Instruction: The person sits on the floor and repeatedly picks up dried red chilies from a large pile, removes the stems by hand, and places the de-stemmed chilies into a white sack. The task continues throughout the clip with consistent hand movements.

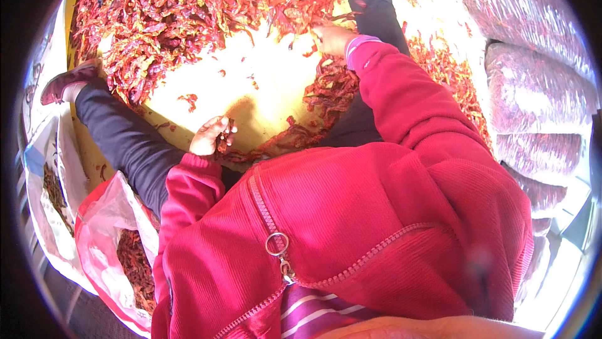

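A large heap of dried red chilli peppers [188, 14] spreads over a bright yellow surface [225, 75] between my outstretched legs. Palm up near my left thigh, my left hand [210, 136] has its fingers curled around a few dried chillies [223, 141]. My right hand [335, 39] reaches to the heap's near right edge, beside my right shin. Its fingertips are at the chillies, but glare hides whether they grip any. A curved band of chillies [331, 87] runs below that hand and back toward my lap.
An open white-and-red sack [106, 212] with chillies inside stands at my left, beside another white sack [40, 188] with darker contents. Filled clear plastic bags [536, 85] line the right side. More chillies [444, 75] lie beyond my right leg [378, 19].
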{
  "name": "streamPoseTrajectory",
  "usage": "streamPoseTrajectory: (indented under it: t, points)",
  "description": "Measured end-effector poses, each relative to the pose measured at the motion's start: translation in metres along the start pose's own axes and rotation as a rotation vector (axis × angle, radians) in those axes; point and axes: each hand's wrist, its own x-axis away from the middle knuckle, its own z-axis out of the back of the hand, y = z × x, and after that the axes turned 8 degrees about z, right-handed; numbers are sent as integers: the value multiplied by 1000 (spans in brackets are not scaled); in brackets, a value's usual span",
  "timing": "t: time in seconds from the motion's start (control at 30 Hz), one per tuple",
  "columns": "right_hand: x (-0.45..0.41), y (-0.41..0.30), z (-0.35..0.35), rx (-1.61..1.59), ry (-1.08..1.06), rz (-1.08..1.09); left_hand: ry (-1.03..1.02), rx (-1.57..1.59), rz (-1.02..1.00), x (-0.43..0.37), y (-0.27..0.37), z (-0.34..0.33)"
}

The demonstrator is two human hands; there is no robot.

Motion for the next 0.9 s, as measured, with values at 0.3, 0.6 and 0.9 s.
streamPoseTrajectory:
  t: [0.3, 0.6, 0.9]
  points:
    - [51, -30, -30, 436, -671, 66, 8, 85, -36, 17, 9, -10]
    - [54, -37, -23, 470, -853, 124, 25, 82, 5, 21, 19, -20]
    - [-8, 11, 22, -50, 604, -84, -28, 92, 89, 5, 20, -18]
